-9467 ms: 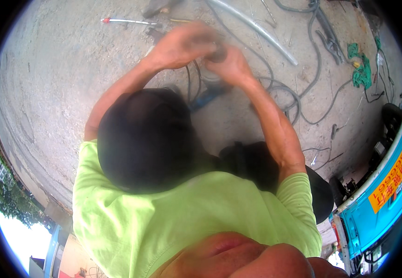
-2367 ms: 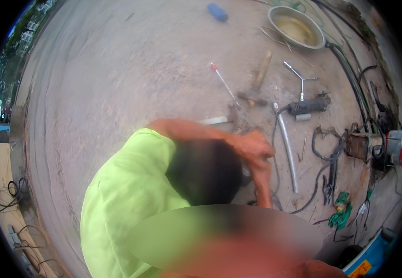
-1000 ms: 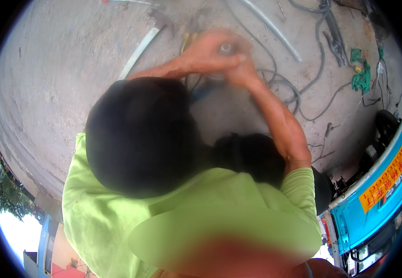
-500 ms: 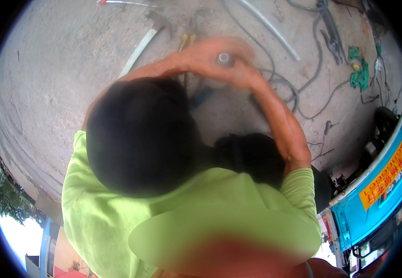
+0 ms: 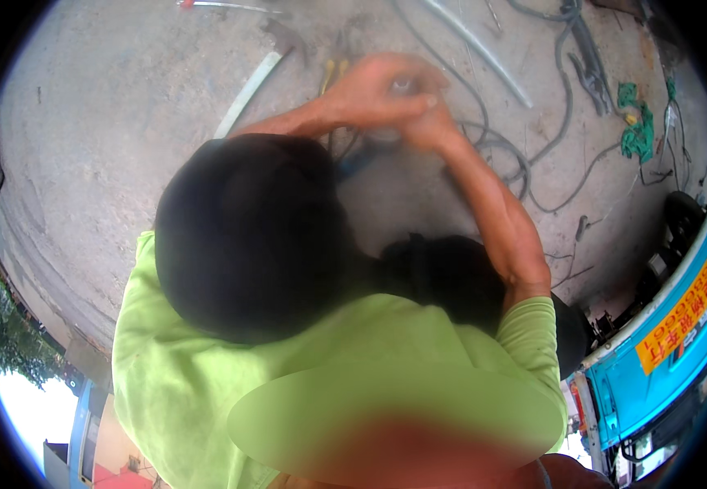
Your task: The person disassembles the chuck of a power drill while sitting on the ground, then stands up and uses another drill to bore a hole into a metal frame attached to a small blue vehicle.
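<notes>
- Part in hand: one small round piece with a bright ring-like end, inside the curl of our left hand, well above the concrete floor.
- Left hand: fingers and thumb wrapped round it, narrow grip. Right hand: just below, overlapped by the left; we can't tell whether its fingers grip.
- Handling, our guess: metal, so stiff, not fragile, dense for its size; slippery if oily. Best hold: round the side wall, ring end left clear. Most of the body is hidden, so length unknown.
- Count: 1 round piece, 2 hands.
- Tools beyond: 1 pale-handled hammer, head blurred; 1 yellow-handled tool, probably pliers; 1 red-ended rod; 1 silver tube; 1 dark pliers-shaped tool.
- Below the hands: 1 blue object, too blurred to name.
- Right side: 1 green rag. Looped cables: count unclear.
</notes>
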The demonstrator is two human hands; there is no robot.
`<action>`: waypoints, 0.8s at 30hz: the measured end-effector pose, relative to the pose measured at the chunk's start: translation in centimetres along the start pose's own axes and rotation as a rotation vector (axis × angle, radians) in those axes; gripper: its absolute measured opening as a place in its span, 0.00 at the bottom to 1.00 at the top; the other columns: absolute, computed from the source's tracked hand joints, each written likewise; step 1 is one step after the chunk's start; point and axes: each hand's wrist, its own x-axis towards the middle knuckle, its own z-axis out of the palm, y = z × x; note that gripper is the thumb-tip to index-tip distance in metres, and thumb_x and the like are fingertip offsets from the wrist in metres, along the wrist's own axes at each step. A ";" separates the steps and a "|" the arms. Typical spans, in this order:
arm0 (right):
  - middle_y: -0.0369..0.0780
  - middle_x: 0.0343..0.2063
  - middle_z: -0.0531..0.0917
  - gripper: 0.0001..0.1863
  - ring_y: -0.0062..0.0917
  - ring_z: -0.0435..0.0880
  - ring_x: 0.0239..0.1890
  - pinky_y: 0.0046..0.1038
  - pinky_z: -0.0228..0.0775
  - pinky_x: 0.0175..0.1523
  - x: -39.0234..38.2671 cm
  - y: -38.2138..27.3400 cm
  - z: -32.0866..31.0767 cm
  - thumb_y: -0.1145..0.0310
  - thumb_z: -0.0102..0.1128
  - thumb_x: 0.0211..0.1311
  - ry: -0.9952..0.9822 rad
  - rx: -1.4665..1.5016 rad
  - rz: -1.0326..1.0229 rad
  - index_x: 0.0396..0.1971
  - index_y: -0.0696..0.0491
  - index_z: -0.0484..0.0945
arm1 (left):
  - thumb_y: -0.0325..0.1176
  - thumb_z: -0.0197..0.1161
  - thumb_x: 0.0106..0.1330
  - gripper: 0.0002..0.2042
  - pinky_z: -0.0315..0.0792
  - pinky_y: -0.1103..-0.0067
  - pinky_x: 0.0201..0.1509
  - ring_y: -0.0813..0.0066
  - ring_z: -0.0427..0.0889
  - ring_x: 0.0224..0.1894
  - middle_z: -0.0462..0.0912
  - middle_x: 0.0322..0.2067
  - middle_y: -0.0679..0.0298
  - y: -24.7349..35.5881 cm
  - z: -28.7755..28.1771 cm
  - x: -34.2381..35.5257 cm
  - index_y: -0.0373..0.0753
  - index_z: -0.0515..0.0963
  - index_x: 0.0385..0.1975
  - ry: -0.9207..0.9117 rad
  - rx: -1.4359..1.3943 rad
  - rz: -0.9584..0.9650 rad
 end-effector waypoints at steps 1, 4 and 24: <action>0.44 0.51 0.82 0.30 0.29 0.81 0.54 0.32 0.74 0.57 0.3 0.1 0.0 0.64 0.72 0.53 -0.008 0.039 -0.005 0.57 0.53 0.75 | 0.44 0.68 0.61 0.20 0.72 0.68 0.60 0.61 0.81 0.53 0.84 0.49 0.56 0.3 -0.2 -0.1 0.38 0.83 0.49 0.034 -0.013 0.005; 0.43 0.48 0.84 0.30 0.26 0.83 0.49 0.30 0.75 0.54 1.2 0.7 0.1 0.65 0.71 0.51 -0.034 0.194 -0.077 0.57 0.53 0.76 | 0.34 0.68 0.61 0.14 0.74 0.70 0.56 0.66 0.82 0.49 0.84 0.47 0.58 0.9 -1.4 -0.6 0.35 0.84 0.45 0.118 -0.022 0.074; 0.45 0.43 0.85 0.29 0.31 0.84 0.48 0.33 0.74 0.55 3.2 0.1 1.0 0.60 0.73 0.50 -0.071 0.128 0.129 0.51 0.58 0.79 | 0.32 0.63 0.70 0.12 0.75 0.74 0.52 0.74 0.81 0.46 0.84 0.44 0.62 0.6 -5.8 -1.8 0.33 0.82 0.47 0.204 0.013 -0.123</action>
